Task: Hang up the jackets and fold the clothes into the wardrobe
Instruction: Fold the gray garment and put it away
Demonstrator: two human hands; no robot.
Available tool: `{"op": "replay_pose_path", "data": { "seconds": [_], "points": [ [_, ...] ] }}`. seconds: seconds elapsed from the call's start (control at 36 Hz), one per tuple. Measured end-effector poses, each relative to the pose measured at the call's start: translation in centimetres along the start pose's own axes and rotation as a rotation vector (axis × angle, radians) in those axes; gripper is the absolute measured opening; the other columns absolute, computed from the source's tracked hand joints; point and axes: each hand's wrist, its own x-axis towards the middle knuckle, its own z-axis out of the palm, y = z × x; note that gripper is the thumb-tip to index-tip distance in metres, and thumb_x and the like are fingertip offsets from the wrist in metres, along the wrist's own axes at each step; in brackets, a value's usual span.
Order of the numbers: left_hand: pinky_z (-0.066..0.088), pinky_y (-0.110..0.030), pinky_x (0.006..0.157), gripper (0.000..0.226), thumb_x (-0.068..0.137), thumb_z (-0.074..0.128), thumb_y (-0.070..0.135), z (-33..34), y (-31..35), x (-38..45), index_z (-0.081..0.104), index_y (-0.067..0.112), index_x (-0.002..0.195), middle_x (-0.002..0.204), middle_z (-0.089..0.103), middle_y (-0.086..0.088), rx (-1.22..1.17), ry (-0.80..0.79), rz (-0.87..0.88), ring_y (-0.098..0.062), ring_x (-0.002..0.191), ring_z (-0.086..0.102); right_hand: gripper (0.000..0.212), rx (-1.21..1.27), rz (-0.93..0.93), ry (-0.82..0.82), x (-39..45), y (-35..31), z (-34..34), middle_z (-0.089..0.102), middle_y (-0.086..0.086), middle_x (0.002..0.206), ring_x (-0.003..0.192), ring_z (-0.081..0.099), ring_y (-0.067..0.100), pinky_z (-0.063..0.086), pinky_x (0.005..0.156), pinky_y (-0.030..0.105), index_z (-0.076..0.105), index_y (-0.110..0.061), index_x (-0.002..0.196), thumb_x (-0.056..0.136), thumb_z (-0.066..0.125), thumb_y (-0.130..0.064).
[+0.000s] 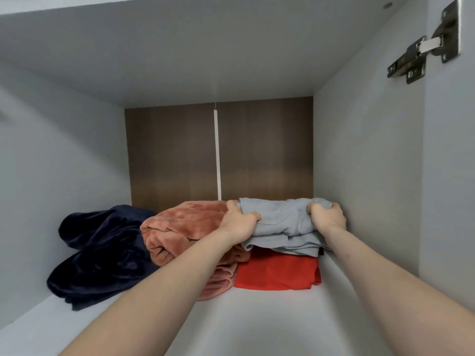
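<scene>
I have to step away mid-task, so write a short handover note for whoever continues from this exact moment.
Left hand: grips the left end of the folded grey garment.
Right hand: grips its right end, close to the right wall.
Position: the grey garment sits on the folded red garment, at the right of the wardrobe shelf.
Done: the pink fleece and navy fleece lie bundled to the left on the same shelf.
Left: let go of the grey piece, probably square it up. No jackets or hangers are in view.
</scene>
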Motion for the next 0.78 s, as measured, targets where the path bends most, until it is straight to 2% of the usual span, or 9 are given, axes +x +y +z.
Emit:
{"op": "replay_pose_path", "data": {
  "seconds": [0.06, 0.14, 0.25, 0.39, 0.53, 0.67, 0.78],
  "points": [
    [0.041, -0.033, 0.095, 0.063, 0.095, 0.057, 0.038, 0.5, -0.5, 0.6, 0.025, 0.015, 0.143, 0.135, 0.055, -0.009, 0.121, -0.022, 0.020, -0.030, 0.123, 0.054, 0.056, -0.042, 0.019, -0.003, 0.5, 0.7, 0.2, 0.059, 0.020, 0.132, 0.119, 0.057, 0.040, 0.047, 0.096, 0.041, 0.050, -0.009, 0.133, 0.084, 0.064, -0.032],
    [0.045, -0.037, 0.097, 0.055, 0.096, 0.055, 0.043, 1.4, -1.7, 1.3, 0.032, 0.014, 0.137, 0.131, 0.059, -0.011, 0.290, -0.024, 0.098, -0.032, 0.120, 0.056, 0.058, -0.098, 0.035, -0.010, 1.3, 1.7, 0.6, 0.058, 0.022, 0.135, 0.124, 0.055, 0.041, 0.045, 0.100, 0.040, 0.049, -0.007, 0.135, 0.085, 0.064, -0.032],
    [0.046, -0.040, 0.096, 0.056, 0.098, 0.046, 0.055, 2.2, -3.4, 1.6, 0.041, 0.015, 0.137, 0.126, 0.063, -0.010, 0.615, 0.049, 0.291, -0.031, 0.120, 0.054, 0.058, -0.185, 0.029, -0.025, 1.5, 2.7, 0.7, 0.057, 0.021, 0.136, 0.125, 0.054, 0.040, 0.043, 0.100, 0.040, 0.049, -0.007, 0.137, 0.088, 0.061, -0.036],
    [0.030, -0.043, 0.108, 0.071, 0.096, 0.027, 0.070, 2.1, -4.9, 2.0, 0.051, 0.023, 0.143, 0.140, 0.047, -0.008, 1.056, 0.141, 0.367, -0.029, 0.130, 0.035, 0.059, -0.308, 0.005, -0.033, 1.4, 2.1, 0.7, 0.058, 0.020, 0.135, 0.123, 0.055, 0.041, 0.045, 0.098, 0.040, 0.046, -0.009, 0.134, 0.086, 0.061, -0.039],
    [0.020, -0.047, 0.113, 0.075, 0.095, 0.018, 0.075, 1.8, -5.5, 2.3, 0.044, 0.032, 0.150, 0.149, 0.037, -0.007, 1.109, 0.098, 0.320, -0.031, 0.138, 0.026, 0.051, -0.376, -0.112, -0.003, 1.4, 0.7, 0.6, 0.060, 0.017, 0.130, 0.120, 0.056, 0.040, 0.044, 0.089, 0.037, 0.049, -0.012, 0.128, 0.086, 0.059, -0.038],
    [0.016, -0.048, 0.116, 0.076, 0.094, 0.018, 0.077, 1.9, -5.5, 2.1, 0.041, 0.034, 0.152, 0.153, 0.032, -0.005, 1.098, 0.018, 0.277, -0.033, 0.139, 0.023, 0.064, -0.531, 0.019, -0.104, 1.9, 1.6, 0.2, 0.050, 0.021, 0.145, 0.132, 0.049, 0.040, 0.041, 0.105, 0.039, 0.042, -0.006, 0.146, 0.090, 0.049, -0.038],
    [0.008, -0.050, 0.121, 0.081, 0.094, 0.015, 0.076, 2.7, -6.3, 1.8, 0.037, 0.028, 0.155, 0.159, 0.025, -0.004, 1.148, 0.013, 0.286, -0.032, 0.143, 0.018, 0.063, -0.642, -0.017, -0.121, 1.4, 3.1, 0.2, 0.052, 0.019, 0.142, 0.130, 0.050, 0.040, 0.043, 0.101, 0.041, 0.033, -0.008, 0.144, 0.091, 0.050, -0.037]
  ]
}}
